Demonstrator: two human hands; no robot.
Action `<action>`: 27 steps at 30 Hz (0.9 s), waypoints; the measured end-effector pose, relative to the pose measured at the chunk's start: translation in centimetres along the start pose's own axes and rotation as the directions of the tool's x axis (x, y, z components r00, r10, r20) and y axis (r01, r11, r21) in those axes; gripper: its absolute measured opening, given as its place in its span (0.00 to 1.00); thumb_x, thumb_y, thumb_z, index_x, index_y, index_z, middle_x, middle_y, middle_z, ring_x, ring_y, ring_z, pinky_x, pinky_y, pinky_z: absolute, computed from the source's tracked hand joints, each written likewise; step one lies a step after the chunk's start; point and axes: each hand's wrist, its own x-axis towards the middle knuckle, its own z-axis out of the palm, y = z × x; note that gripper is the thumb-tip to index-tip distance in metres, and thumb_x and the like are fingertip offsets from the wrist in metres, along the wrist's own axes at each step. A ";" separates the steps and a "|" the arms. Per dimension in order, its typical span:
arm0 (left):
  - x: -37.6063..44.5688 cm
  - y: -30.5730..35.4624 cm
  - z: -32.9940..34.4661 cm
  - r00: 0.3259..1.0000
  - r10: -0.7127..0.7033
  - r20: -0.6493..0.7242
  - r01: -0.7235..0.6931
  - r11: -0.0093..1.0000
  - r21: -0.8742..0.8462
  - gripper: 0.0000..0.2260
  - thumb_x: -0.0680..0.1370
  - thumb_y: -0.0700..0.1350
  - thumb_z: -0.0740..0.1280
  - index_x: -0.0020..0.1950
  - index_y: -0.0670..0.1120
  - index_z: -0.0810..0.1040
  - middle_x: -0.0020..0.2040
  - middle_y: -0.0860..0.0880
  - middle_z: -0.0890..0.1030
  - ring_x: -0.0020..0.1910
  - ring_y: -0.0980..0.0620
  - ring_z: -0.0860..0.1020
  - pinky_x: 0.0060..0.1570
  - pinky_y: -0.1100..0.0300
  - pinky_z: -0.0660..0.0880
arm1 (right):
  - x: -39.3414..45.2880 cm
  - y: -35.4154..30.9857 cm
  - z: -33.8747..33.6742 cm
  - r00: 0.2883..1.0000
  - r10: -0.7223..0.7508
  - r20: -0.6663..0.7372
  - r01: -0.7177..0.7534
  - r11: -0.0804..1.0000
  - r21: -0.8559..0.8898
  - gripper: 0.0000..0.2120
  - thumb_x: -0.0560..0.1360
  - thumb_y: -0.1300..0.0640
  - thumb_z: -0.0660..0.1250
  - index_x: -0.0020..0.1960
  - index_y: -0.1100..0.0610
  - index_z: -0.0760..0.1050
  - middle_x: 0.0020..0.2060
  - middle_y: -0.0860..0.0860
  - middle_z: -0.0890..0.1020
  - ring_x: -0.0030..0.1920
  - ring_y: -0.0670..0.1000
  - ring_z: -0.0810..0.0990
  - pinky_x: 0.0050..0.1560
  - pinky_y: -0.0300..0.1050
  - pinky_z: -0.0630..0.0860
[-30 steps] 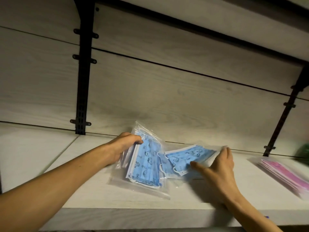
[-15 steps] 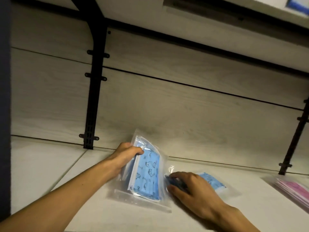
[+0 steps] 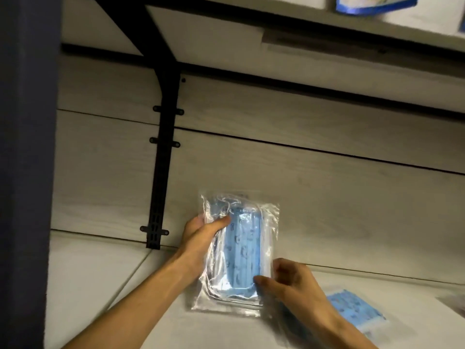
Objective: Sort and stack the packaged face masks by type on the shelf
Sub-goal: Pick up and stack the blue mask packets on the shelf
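The left hand (image 3: 198,238) grips the left edge of a bundle of clear plastic packets of blue patterned face masks (image 3: 239,253), its thumb laid across the front near the top and its fingers tucked behind. The right hand (image 3: 289,280) pinches the lower right corner of the same bundle, thumb on the front of the plastic, the other fingers curled at the packet's right edge. Between the two hands the bundle stands nearly upright on its short end, its bottom edge touching or just above the pale wood-grain shelf (image 3: 100,285); which of the two I cannot tell. White ear loops show crumpled inside the top of the front packet, and the loose plastic flares out along the right side.

Just right of the right wrist, a second clear packet of blue patterned masks (image 3: 357,308) lies flat on the shelf, partly hidden by the forearm. At the far right edge a corner of some other flat item (image 3: 455,302) pokes in, too blurred to identify.

Behind the bundle rises the pale panelled back wall (image 3: 327,197), with a black slotted metal bracket upright (image 3: 163,172) to the left carrying the upper shelf board (image 3: 226,34). A blue-edged package (image 3: 372,3) sits on that upper shelf, top right. A dark blue vertical surface (image 3: 25,172) fills the left side
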 end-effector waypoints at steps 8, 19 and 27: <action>0.1 0.4 -0.1 0.986 -0.086 0.139 0.094 0.995 -0.046 0.18 0.79 0.53 0.62 0.49 0.42 0.86 0.48 0.39 0.85 0.47 0.41 0.84 0.54 0.50 0.76 | 0.3 0.6 -0.6 0.997 -0.021 -0.074 0.041 0.958 0.282 0.09 0.77 0.60 0.70 0.57 0.58 0.78 0.41 0.60 0.87 0.40 0.60 0.87 0.38 0.47 0.83; -1.0 0.0 0.7 0.981 -0.113 0.157 0.124 0.991 -0.059 0.27 0.66 0.52 0.73 0.63 0.43 0.80 0.62 0.49 0.82 0.67 0.48 0.75 0.69 0.47 0.67 | -0.5 1.4 -2.0 0.928 -0.104 -0.357 0.184 0.962 0.199 0.10 0.80 0.62 0.66 0.52 0.48 0.81 0.39 0.55 0.85 0.38 0.56 0.85 0.36 0.57 0.84; -0.1 -0.9 0.3 0.981 -0.158 0.117 0.155 0.987 0.036 0.41 0.67 0.57 0.77 0.74 0.46 0.63 0.76 0.48 0.66 0.63 0.53 0.64 0.71 0.46 0.59 | -0.8 1.4 -3.0 0.906 -0.081 -0.416 0.181 0.962 0.206 0.08 0.79 0.63 0.66 0.52 0.52 0.79 0.37 0.56 0.85 0.35 0.58 0.85 0.32 0.52 0.82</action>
